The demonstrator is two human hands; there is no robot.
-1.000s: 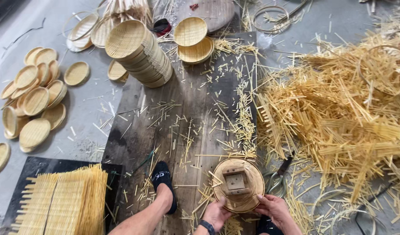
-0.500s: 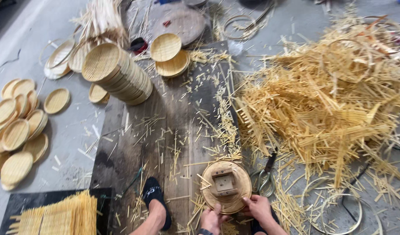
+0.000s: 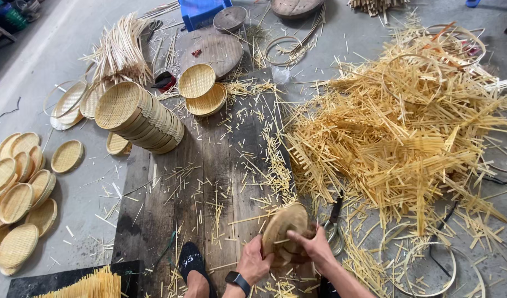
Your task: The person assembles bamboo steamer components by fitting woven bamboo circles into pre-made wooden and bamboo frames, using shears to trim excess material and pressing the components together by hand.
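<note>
Concrete floor (image 3: 71,44) holds plank board (image 3: 198,182) under bamboo scraps (image 3: 396,132).

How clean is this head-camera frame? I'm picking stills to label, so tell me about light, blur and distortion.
Head view: soft, even daylight, only faint shadows, no glare. The leaning stack of woven trays and the heap of bamboo strips look sharp; the left hand, right hand and the round tray they grip look slightly smeared. Wide-angle lens: the dark wooden board tapers upward.
</note>
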